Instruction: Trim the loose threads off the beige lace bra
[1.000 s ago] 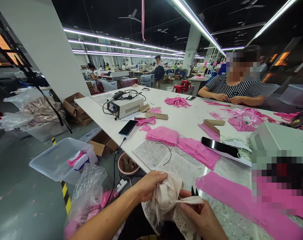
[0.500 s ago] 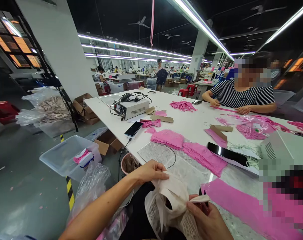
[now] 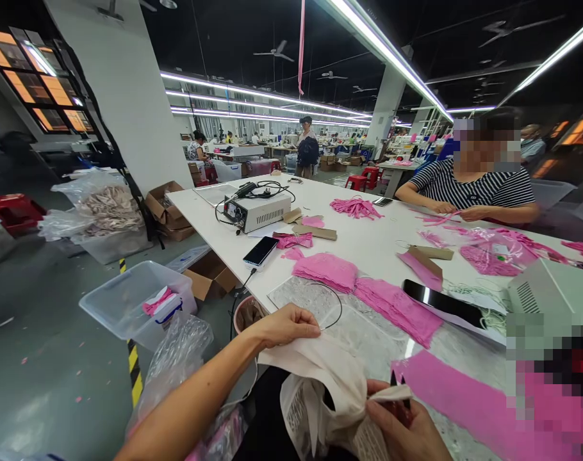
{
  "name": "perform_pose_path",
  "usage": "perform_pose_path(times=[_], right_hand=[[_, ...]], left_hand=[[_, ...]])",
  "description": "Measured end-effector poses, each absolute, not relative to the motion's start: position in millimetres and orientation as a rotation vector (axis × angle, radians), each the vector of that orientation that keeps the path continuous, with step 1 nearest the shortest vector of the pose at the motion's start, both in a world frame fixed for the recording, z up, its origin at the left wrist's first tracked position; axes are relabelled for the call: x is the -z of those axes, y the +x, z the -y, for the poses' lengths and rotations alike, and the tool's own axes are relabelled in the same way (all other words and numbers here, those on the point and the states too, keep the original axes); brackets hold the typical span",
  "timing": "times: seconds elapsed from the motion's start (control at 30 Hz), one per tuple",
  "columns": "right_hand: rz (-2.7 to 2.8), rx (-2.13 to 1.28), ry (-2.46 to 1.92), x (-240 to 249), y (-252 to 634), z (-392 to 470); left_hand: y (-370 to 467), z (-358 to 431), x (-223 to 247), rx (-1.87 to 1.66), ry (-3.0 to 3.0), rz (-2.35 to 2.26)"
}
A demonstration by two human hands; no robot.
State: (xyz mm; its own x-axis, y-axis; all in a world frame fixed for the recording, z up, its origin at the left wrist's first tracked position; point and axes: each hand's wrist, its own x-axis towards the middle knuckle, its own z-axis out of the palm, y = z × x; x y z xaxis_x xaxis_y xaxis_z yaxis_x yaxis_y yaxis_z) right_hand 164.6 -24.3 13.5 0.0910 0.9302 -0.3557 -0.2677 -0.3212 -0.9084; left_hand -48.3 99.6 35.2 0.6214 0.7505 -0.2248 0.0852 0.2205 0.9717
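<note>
A cream, partly lacy garment (image 3: 327, 365) hangs over my lap at the table's near edge. My left hand (image 3: 291, 328) pinches its upper left edge between thumb and fingers. My right hand (image 3: 402, 419) grips a narrow folded end of the same cloth at the lower right. Dark pointed tips of what look like thread snips (image 3: 394, 379) stick up from that right hand, their handles mostly hidden in the palm. Just right of it lies a flat pink fabric strip (image 3: 459, 394). Beyond my hands are stacks of pink fabric pieces (image 3: 325, 270).
The white table (image 3: 253, 288) holds a grey control box (image 3: 262, 211) with cables, a phone (image 3: 260, 251), and a long black glossy object (image 3: 443, 304). Across the table, a person in a striped top (image 3: 474, 186) handles pink strips. A plastic bin (image 3: 132, 298) stands on the floor left.
My left hand has shifted slightly left, spreading the cream cloth wider and flatter. The snips' tips now show more clearly above my right hand. A person in the background has turned.
</note>
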Motion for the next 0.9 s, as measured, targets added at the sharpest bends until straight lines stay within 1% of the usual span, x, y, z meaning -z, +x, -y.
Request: perform_pose_path(times=[0.2,0.37,0.53,0.77,0.9], right_hand=[[0.672,-1.476,-1.29,-16,164,25],[0.655,-1.45,-1.348,-18,167,26],[0.674,-1.454,-1.336,-14,168,26],[0.633,-1.446,-1.325,-11,168,27],[0.645,-1.451,-1.328,-5,173,26]], left_hand=[[-51,-106,-36,-0.492,1.352,-0.801],[-60,-113,-37,-0.402,1.428,-0.813],[-63,-117,-37,-0.386,1.455,-0.843],[-66,-121,-50,-0.367,1.487,-0.854],[-70,-125,-46,-0.348,1.519,-0.855]])
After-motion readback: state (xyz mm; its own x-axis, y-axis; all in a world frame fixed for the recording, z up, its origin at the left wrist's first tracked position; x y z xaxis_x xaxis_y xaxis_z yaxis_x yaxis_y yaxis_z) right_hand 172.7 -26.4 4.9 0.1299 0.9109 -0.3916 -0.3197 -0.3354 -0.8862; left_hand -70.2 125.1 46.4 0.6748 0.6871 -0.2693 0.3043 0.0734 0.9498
